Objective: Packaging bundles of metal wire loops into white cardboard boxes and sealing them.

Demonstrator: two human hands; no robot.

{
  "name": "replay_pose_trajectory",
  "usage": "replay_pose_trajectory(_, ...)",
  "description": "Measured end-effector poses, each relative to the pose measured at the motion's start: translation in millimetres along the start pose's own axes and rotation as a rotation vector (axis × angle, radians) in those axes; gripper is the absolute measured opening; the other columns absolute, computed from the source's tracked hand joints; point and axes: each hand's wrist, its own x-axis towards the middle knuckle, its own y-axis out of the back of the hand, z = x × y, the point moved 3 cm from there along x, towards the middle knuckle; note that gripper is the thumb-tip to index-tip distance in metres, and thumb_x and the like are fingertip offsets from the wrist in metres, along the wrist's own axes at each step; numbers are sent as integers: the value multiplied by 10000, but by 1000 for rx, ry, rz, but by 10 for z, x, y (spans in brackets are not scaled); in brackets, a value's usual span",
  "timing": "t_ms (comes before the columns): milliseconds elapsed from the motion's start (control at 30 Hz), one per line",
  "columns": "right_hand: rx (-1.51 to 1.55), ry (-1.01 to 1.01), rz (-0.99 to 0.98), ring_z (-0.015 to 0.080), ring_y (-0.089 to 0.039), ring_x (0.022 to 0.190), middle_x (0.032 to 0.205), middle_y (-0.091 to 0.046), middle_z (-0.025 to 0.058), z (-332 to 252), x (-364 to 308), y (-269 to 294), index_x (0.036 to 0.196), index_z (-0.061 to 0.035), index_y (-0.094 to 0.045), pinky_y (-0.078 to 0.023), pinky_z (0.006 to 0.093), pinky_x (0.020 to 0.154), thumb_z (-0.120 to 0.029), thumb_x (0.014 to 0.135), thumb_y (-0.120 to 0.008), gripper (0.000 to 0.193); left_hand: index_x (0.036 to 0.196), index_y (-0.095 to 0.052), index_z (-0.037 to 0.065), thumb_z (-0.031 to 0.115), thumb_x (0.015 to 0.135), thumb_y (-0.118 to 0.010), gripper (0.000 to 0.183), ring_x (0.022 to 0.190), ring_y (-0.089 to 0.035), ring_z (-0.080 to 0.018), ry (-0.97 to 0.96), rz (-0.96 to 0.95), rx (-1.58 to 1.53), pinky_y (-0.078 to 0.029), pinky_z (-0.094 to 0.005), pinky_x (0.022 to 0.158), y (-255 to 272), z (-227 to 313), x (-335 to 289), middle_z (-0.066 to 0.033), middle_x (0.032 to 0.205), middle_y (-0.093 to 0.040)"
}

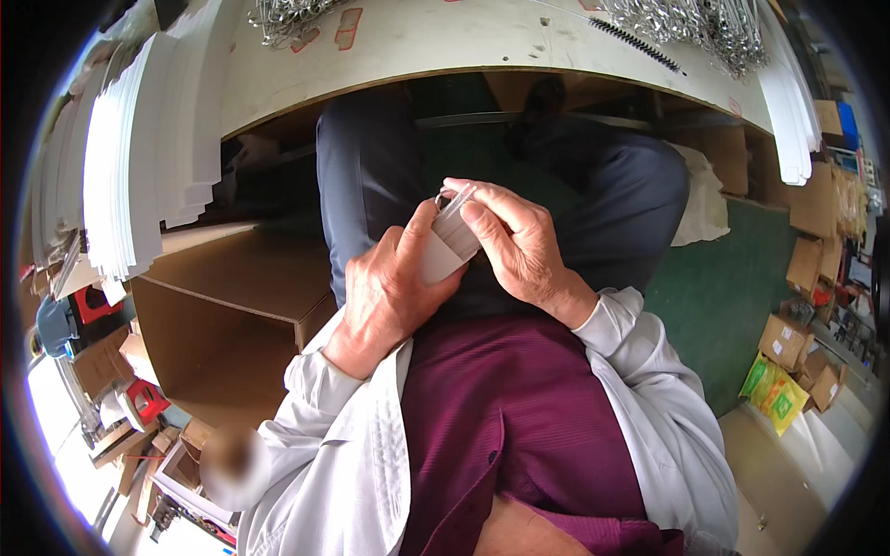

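Above my lap, both hands meet at a small flat white piece (443, 252) that looks like a card or sleeve, with thin pale strips along its upper right side. My left hand (380, 292) is closed round its lower left part, the thumb along its edge. With bent fingers, my right hand (521, 243) pinches the strips near the top. A small grey metal loop (443, 197) shows at the top end between the fingertips. What kind of thing the white piece is, I cannot tell. The fingers hide part of it.
Piles of shiny metal wire hooks (691, 28) and a black-bristled brush (635, 44) lie on the pale worktable (445, 51) ahead. Stacked white sheets (125, 157) hang at the left, more white strips (788, 120) at the right. An open cardboard box (232, 315) stands beside my left arm.
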Motion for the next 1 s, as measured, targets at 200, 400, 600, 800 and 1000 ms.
replay_pose_trajectory(200,199,-144,122,194,-723,1071,1199,-733,165,-51,76,70,1348,-4,-622,-567,294,887,-153,1050,-626,333,1452,-514,111,252,701,-924,867,823,-747,-334,-34,-1,-14,-617,-429,702,5,71,-4,-158,1001,-729)
replay_pose_trajectory(400,59,-133,144,208,-742,979,1106,-765,156,-117,46,62,1063,28,-760,-584,305,846,-140,1020,-674,194,1431,-528,125,222,693,-929,845,842,-749,-342,-21,19,-47,-619,-432,709,4,38,20,-159,1015,-735)
replay_pose_trajectory(600,245,-287,151,139,-713,897,1036,-763,132,-24,0,10,1003,25,-756,-580,277,786,-93,976,-727,124,1420,-531,111,206,700,-924,826,880,-750,-357,-16,10,-51,-625,-433,735,-25,38,24,-171,1031,-734)
replay_pose_trajectory(800,116,-274,90,147,-730,818,933,-765,121,-69,32,-77,931,10,-740,-584,291,704,-40,906,-763,60,1388,-554,75,212,716,-913,773,916,-749,-358,-24,35,-94,-627,-436,761,-69,32,8,-187,1057,-733)
replay_pose_trajectory(1000,149,-334,142,198,-721,721,888,-759,117,-5,-11,-64,932,10,-739,-566,306,651,-85,915,-767,100,1362,-565,45,200,724,-902,738,929,-747,-362,-14,10,-62,-623,-435,780,-84,33,-3,-191,1065,-732)
